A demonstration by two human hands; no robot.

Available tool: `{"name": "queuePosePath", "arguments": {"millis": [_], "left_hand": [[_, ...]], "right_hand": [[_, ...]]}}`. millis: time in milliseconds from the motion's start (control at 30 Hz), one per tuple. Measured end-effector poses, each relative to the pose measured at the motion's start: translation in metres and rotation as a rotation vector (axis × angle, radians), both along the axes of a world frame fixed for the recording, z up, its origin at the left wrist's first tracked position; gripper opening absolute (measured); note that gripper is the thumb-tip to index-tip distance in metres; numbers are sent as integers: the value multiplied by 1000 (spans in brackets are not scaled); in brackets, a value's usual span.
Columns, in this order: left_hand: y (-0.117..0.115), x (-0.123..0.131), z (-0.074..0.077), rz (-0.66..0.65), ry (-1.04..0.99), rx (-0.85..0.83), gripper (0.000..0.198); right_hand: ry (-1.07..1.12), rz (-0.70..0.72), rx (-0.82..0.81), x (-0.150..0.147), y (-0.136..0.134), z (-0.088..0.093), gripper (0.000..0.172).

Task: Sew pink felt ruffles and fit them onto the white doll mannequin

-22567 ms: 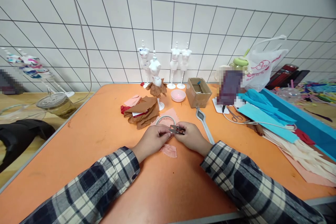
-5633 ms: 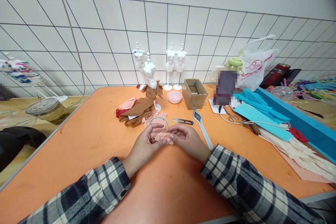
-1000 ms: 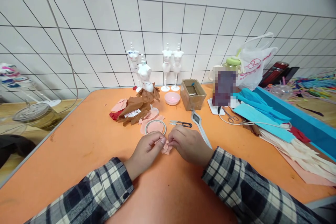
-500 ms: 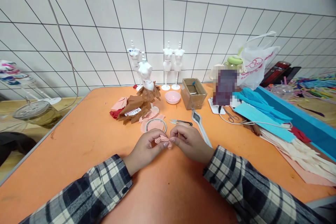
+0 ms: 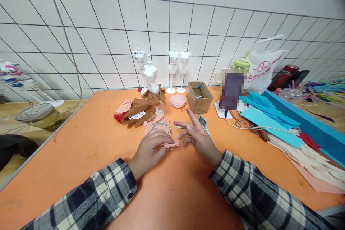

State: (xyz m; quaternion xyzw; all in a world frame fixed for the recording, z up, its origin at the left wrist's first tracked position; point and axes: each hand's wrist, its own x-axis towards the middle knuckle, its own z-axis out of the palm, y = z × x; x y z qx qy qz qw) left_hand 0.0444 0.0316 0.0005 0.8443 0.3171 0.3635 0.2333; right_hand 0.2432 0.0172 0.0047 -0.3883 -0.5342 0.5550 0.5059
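Observation:
Between the thumb and fingers of my left hand (image 5: 151, 148) is a small gathered piece of pink crepe paper (image 5: 171, 145). My right hand (image 5: 198, 138) is apart from it, just to the right, with its fingers spread and nothing in them. Behind my left hand lies a roll of tape (image 5: 167, 126), partly covered by that hand. Pink paper pieces (image 5: 155, 119) lie under and behind the roll. Thread snips (image 5: 180, 125) are mostly hidden behind my right hand, as is part of a grey tool (image 5: 204, 122) whose kind I cannot tell.
White mini mannequins (image 5: 174, 61) stand along the wall, one with a brown paper skirt (image 5: 153, 95). Brown crepe paper (image 5: 140, 110), a pink bowl (image 5: 178, 101) and a cardboard box (image 5: 199, 97) sit before them. At right are scissors (image 5: 239, 119), a phone (image 5: 231, 90) and blue paper (image 5: 272, 124).
My right hand has let go of the pink paper and spread its fingers. My left hand still pinches the paper, now turned flatter, with its back more upward.

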Motion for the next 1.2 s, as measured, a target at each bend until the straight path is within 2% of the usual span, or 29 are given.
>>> {"name": "queuePosePath", "arguments": {"millis": [100, 233, 400, 533, 600, 733, 800, 900, 1067, 1200], "left_hand": [[-1, -4, 3, 111, 92, 280, 16], [-2, -8, 4, 212, 101, 496, 8], [-5, -6, 6, 204, 141, 616, 8], [-8, -3, 7, 201, 151, 660, 11], [-9, -2, 6, 169, 135, 590, 16], [-8, -3, 3, 116, -65, 201, 35], [-6, -3, 2, 137, -135, 18, 39], [-3, 0, 0, 151, -98, -203, 35], [-3, 6, -5, 93, -59, -383, 20], [-2, 9, -8, 136, -199, -472, 12]], "right_hand": [[27, -28, -33, -4, -2, 1, 80], [-23, -143, -182, -11, -6, 0, 94], [172, 2, -356, -25, -15, -2, 101], [162, -59, -339, -29, -17, -5, 97], [128, -115, -273, -27, -15, -7, 94], [-89, -219, -29, -20, -8, -11, 90], [-215, -205, 65, -16, -5, -13, 90], [-377, -135, 171, -11, -2, -15, 88], [-603, -117, 347, -5, -4, -11, 82], [-513, -137, 348, -9, -8, -10, 82]]}}
